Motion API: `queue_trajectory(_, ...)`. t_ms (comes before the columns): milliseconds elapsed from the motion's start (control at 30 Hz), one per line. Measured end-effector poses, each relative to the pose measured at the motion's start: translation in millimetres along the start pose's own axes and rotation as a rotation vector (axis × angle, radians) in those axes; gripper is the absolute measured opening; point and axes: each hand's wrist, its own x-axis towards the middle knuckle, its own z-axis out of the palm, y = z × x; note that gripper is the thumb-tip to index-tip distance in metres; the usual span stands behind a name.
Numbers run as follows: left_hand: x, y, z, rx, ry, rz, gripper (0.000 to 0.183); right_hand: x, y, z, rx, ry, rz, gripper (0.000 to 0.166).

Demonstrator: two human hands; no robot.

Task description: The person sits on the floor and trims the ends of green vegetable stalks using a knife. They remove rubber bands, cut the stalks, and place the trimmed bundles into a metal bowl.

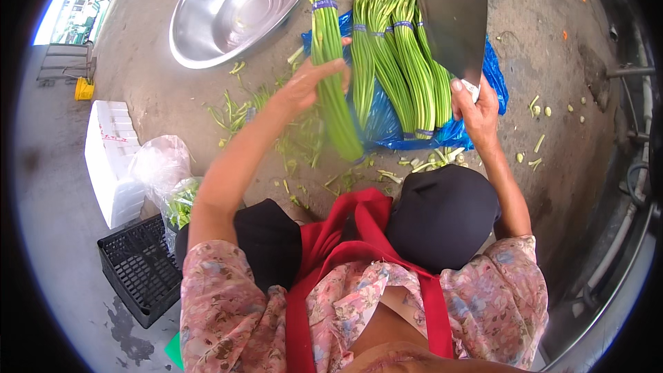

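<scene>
Lifted in my left hand (317, 79) is a bundle of long green garlic scapes (331, 103), bound by a purple band (325, 4); its lower end is blurred. My right hand (477, 109) grips the handle of a broad cleaver (451, 15), whose blade points away from me and covers part of what lies behind. Between my hands, several more banded scape bundles (401, 70) lie side by side on a blue plastic bag (386, 106) on the ground.
A steel basin (199, 36) sits ahead on the left. Green trimmings (233, 111) litter the concrete floor (518, 166). At left are a white foam box (111, 158), a clear plastic bag (163, 163) and a black plastic crate (140, 264). Pipes (616, 248) run along the right.
</scene>
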Motion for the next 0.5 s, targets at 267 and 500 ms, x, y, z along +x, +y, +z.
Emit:
queue_trajectory(267, -93.8, 61.0, -32.7, 0.620, 0.107, -0.252, 0.039, 44.3, -44.2, 12.3, -0.235, -0.164, -0.025, 0.038)
queue_trajectory(500, -195.6, -17.2, -94.6, 1.005, 0.309, -0.423, 0.039, 88.0, -28.2, 79.1, -0.496, -0.479, -0.195, 0.036)
